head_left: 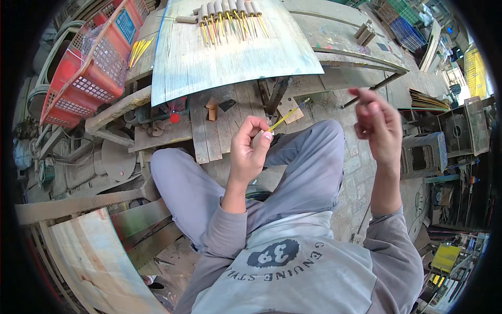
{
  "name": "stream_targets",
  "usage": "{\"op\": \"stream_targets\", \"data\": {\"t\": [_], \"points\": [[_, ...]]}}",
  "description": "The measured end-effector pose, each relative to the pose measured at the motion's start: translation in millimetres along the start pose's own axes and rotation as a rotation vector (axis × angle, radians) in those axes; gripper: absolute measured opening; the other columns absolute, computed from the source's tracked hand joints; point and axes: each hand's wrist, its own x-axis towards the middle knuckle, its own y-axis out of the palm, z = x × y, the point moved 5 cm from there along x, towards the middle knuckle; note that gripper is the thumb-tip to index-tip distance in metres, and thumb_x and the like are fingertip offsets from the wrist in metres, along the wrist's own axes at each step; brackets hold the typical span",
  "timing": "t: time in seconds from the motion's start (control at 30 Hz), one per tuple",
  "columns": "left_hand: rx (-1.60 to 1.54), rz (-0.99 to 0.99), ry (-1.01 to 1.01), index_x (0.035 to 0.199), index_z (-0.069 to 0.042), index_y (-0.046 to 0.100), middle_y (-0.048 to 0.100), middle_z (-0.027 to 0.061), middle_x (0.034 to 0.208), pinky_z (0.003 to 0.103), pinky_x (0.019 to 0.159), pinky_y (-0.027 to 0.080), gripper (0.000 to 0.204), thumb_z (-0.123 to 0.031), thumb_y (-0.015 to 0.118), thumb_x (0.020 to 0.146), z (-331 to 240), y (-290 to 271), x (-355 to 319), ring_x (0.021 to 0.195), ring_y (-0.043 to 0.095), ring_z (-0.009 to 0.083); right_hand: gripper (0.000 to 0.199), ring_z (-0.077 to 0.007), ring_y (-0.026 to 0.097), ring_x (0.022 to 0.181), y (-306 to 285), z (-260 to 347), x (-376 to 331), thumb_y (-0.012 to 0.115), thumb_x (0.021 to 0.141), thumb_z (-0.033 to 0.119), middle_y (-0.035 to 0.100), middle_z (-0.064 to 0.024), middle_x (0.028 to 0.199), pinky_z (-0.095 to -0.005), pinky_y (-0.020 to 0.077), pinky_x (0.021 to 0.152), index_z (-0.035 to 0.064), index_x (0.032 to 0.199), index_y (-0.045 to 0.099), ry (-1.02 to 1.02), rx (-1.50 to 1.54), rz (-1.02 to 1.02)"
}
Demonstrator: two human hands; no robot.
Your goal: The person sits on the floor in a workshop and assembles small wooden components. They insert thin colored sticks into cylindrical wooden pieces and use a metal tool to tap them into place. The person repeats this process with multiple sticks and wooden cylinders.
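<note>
Left hand [250,149] pinches a yellow stick [286,117] above the knees; right hand [377,125], well apart, holds nothing visible. A loose pinch could drop it.

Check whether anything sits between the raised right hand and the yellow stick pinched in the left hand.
Nothing visible does. The left hand pinches the thin yellow stick over the knees; the right hand hangs open and empty off to the side, with only open air and the grey trouser leg below between them.
</note>
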Motion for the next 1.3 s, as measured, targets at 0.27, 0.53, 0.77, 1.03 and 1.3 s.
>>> {"op": "stream_targets", "data": {"t": [0.27, 0.53, 0.77, 1.03, 1.3], "points": [[-0.009, 0.016, 0.025, 0.092, -0.004, 0.045, 0.046, -0.0011, 0.068, 0.02, 0.054, 0.031, 0.007, -0.008, 0.05, 0.089, -1.8, 5.9, 0.5, 0.06, 0.04, 0.005, 0.024, -0.0056, 0.041, 0.05, 3.2, 9.7, 0.6, 0.052, 0.094, 0.018, 0.054, -0.0011, 0.073, -0.0207, 0.0333, 0.047, -0.0019, 0.108, 0.056, -0.186, 0.223, -0.097], [-0.024, 0.041, 0.042, 0.092, -0.005, 0.044, 0.046, -0.0008, 0.067, 0.019, 0.053, 0.03, 0.005, -0.008, 0.048, 0.09, -6.9, 8.2, -2.7, 0.058, 0.04, 0.0051, 0.024, -0.0141, 0.053, 0.056, 12.8, 27.2, 2.6, 0.06, 0.088, 0.015, 0.057, -0.0082, 0.068, -0.0271, 0.0411, 0.05, -0.0041, 0.101, 0.057, -0.248, 0.711, 0.036], [-0.036, 0.053, 0.033, 0.092, -0.005, 0.044, 0.045, -0.001, 0.066, 0.02, 0.053, 0.029, 0.006, -0.01, 0.048, 0.091, -2.7, 5.7, -2.9, 0.058, 0.039, 0.0052, 0.029, -0.0132, 0.051, 0.054, 10.7, 22.7, 1.6, 0.055, 0.09, 0.014, 0.057, -0.0054, 0.071, -0.0265, 0.0398, 0.048, -0.0032, 0.113, 0.049, -0.315, 0.37, 0.093], [-0.016, 0.057, 0.017, 0.093, -0.003, 0.048, 0.05, -0.0015, 0.072, 0.017, 0.058, 0.034, 0.006, -0.007, 0.049, 0.089, -0.2, 0.8, -3.2, 0.063, 0.042, 0.0028, 0.038, -0.0055, 0.041, 0.049, 45.1, 25.8, 0.1, 0.049, 0.095, 0.031, 0.053, -0.0002, 0.064, -0.0205, 0.0308, 0.044, -0.0026, 0.112, 0.052, -0.699, -0.782, 0.199], [-0.085, 0.173, -0.079, 0.097, -0.003, 0.047, 0.05, -0.0008, 0.073, 0.019, 0.059, 0.036, 0.013, -0.011, 0.054, 0.09, -0.1, 14.2, -3.1, 0.065, 0.043, 0.0043, 0.037, -0.0016, 0.036, 0.048, 40.6, 2.9, 10.1, 0.063, 0.087, 0.02, 0.043, 0.0059, 0.058, -0.0199, 0.0247, 0.042, -0.0032, 0.113, 0.054, 0.074, 0.065, 0.255]]}}
